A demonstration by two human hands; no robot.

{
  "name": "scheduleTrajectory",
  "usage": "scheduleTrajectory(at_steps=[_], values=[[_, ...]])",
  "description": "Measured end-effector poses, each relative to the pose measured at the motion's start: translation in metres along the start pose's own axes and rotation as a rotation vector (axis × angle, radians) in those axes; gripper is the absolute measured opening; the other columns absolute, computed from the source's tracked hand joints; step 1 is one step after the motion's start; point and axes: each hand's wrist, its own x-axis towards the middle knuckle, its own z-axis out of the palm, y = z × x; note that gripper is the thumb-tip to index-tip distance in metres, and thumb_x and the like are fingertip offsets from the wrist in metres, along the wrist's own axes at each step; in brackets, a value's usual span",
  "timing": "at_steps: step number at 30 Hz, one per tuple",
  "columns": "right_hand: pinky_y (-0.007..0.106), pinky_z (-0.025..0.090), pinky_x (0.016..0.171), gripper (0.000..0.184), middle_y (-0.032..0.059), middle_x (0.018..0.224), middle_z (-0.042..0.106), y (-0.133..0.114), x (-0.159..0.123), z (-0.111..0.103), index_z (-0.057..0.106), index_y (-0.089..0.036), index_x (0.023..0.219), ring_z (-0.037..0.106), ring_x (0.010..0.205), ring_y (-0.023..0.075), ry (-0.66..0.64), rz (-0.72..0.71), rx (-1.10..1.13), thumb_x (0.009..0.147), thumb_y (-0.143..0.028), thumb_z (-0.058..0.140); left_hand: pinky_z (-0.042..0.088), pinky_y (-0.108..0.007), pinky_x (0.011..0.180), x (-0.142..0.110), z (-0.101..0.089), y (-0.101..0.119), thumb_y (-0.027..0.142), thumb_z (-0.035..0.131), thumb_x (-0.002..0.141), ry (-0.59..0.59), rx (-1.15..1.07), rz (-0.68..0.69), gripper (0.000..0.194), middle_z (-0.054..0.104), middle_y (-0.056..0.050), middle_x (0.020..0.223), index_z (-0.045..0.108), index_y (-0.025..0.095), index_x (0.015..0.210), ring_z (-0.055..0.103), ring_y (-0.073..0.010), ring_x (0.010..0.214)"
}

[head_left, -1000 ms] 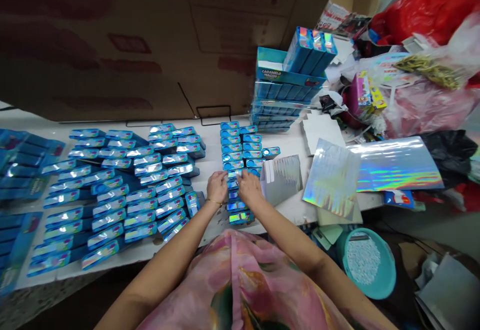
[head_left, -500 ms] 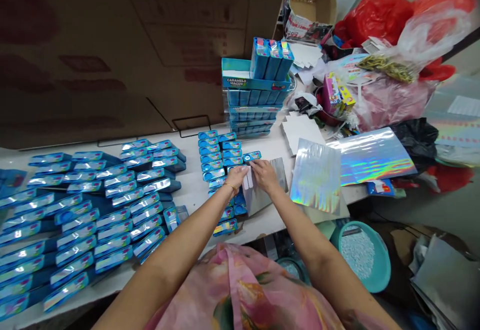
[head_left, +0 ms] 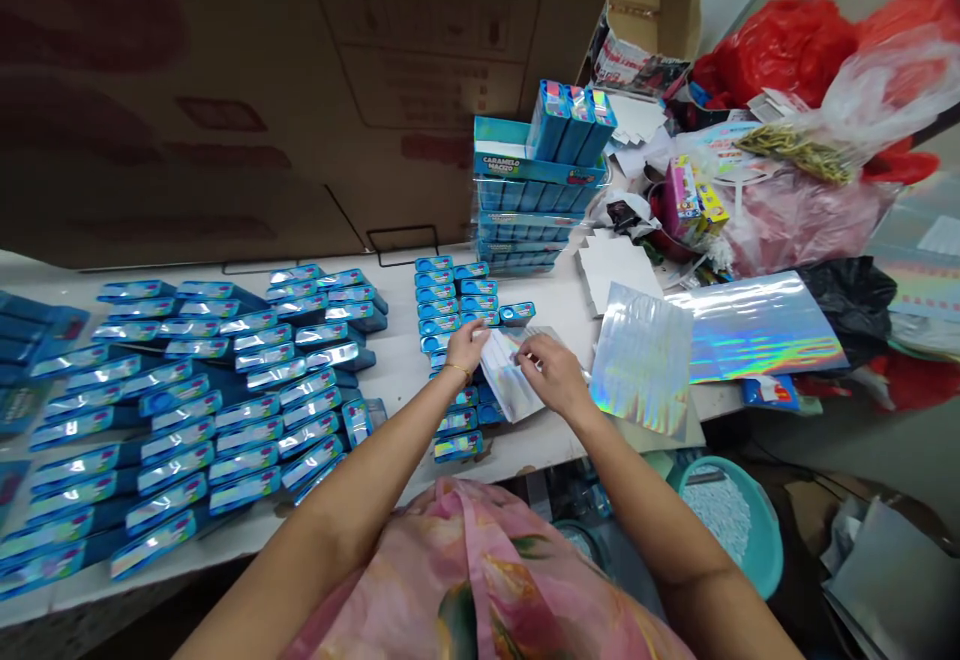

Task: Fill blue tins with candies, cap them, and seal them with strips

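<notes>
My left hand (head_left: 468, 350) is closed on the upper left edge of a shiny silver sticker sheet (head_left: 514, 392), which is tilted up off the table and has white strips along its left side. At the sheet's right side my right hand (head_left: 553, 372) has its fingers curled together over the surface; anything pinched there is too small to make out. Beside and partly behind my left hand stand rows of blue candy boxes (head_left: 438, 308) with shiny tops. A single blue box (head_left: 517, 313) stands just beyond the sheet.
Many more blue boxes (head_left: 247, 410) fill the table's left side. A stack of packed display trays (head_left: 536, 195) stands at the back, by a large brown carton (head_left: 337, 90). To the right lie white card pieces (head_left: 619, 270), silver sheets (head_left: 645, 355) and bags. A teal basin (head_left: 769, 530) is below.
The sheet has been lifted and tilted. My right hand has drawn back toward me and away from my left, its fingers now curled over the sheet. The view has shifted slightly left.
</notes>
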Motion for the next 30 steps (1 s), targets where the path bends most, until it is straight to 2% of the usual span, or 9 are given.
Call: scheduleTrajectory(at_steps=[3,5,6,8,10,13,18,25,30], values=[[0.022,0.04,0.055,0.014,-0.0002,0.065,0.058,-0.023,0.015,0.01,0.06,-0.017,0.069,0.052,0.057,0.0104,-0.045,0.218,0.36,0.073,-0.024,0.048,0.041,-0.029,0.078,-0.013,-0.028,0.012,0.044,0.06,0.064,0.115,0.018,0.102,0.038,0.062,-0.007,0.093,0.061,0.015,0.088,0.055,-0.0179,0.09],[0.02,0.037,0.046,0.016,-0.0028,0.055,0.054,-0.032,0.026,0.029,0.058,-0.016,0.067,0.049,0.048,0.0092,-0.101,0.394,0.597,0.07,-0.028,0.049,0.043,-0.03,0.073,-0.028,-0.047,0.021,0.054,0.049,0.069,0.054,-0.075,0.032,0.048,0.062,-0.009,0.092,0.06,0.013,0.092,0.056,-0.0179,0.086],[0.019,0.035,0.042,0.016,-0.0038,0.051,0.052,-0.035,0.031,0.039,0.058,-0.016,0.067,0.048,0.045,0.009,-0.131,0.466,0.686,0.069,-0.03,0.05,0.044,-0.029,0.07,-0.035,-0.056,0.025,0.054,0.05,0.068,0.014,-0.129,-0.015,0.049,0.063,-0.009,0.09,0.06,0.013,0.093,0.057,-0.0173,0.083],[0.018,0.031,0.038,0.016,-0.0049,0.047,0.049,-0.039,0.038,0.062,0.057,-0.016,0.066,0.047,0.042,0.0091,-0.172,0.552,0.787,0.065,-0.031,0.053,0.044,-0.026,0.065,-0.044,-0.071,0.03,0.047,0.062,0.061,-0.029,-0.202,-0.08,0.047,0.063,-0.007,0.083,0.059,0.013,0.093,0.058,-0.0145,0.075],[0.018,0.031,0.037,0.016,-0.005,0.046,0.05,-0.039,0.041,0.083,0.057,-0.016,0.065,0.047,0.041,0.0093,-0.174,0.592,0.801,0.063,-0.032,0.055,0.043,-0.023,0.059,-0.046,-0.085,0.03,0.034,0.073,0.05,0.005,-0.205,-0.107,0.047,0.061,-0.002,0.072,0.058,0.013,0.09,0.056,-0.0102,0.063],[0.02,0.036,0.043,0.015,-0.0043,0.049,0.053,-0.038,0.045,0.11,0.059,-0.017,0.065,0.049,0.042,0.0099,-0.109,0.612,0.658,0.064,-0.032,0.055,0.038,-0.019,0.05,-0.035,-0.103,0.022,0.027,0.074,0.044,0.125,-0.132,-0.098,0.046,0.057,0.002,0.06,0.058,0.012,0.085,0.049,-0.0057,0.05],[0.023,0.04,0.063,0.017,0.0009,0.069,0.064,-0.035,0.053,0.141,0.065,-0.019,0.068,0.057,0.066,0.0139,0.01,0.463,0.285,0.069,-0.029,0.052,0.037,-0.021,0.05,-0.005,-0.12,0.004,0.026,0.069,0.047,0.249,0.008,0.025,0.038,0.056,0.002,0.057,0.056,0.012,0.08,0.047,-0.0068,0.048],[0.023,0.038,0.066,0.021,0.0049,0.078,0.063,-0.033,0.064,0.154,0.067,-0.018,0.075,0.056,0.071,0.0146,-0.017,0.442,0.015,0.076,-0.028,0.049,0.041,-0.025,0.059,0.025,-0.127,-0.008,0.022,0.062,0.054,0.258,0.201,0.185,0.028,0.055,0.002,0.061,0.056,0.015,0.08,0.052,-0.0106,0.056],[0.025,0.038,0.065,0.021,0.0073,0.084,0.061,-0.038,0.065,0.157,0.064,-0.017,0.08,0.055,0.073,0.016,-0.057,0.422,-0.113,0.079,-0.028,0.046,0.042,-0.025,0.062,0.031,-0.125,-0.02,0.022,0.061,0.056,0.249,0.167,0.209,0.029,0.055,0.002,0.063,0.056,0.016,0.083,0.053,-0.0113,0.059]])
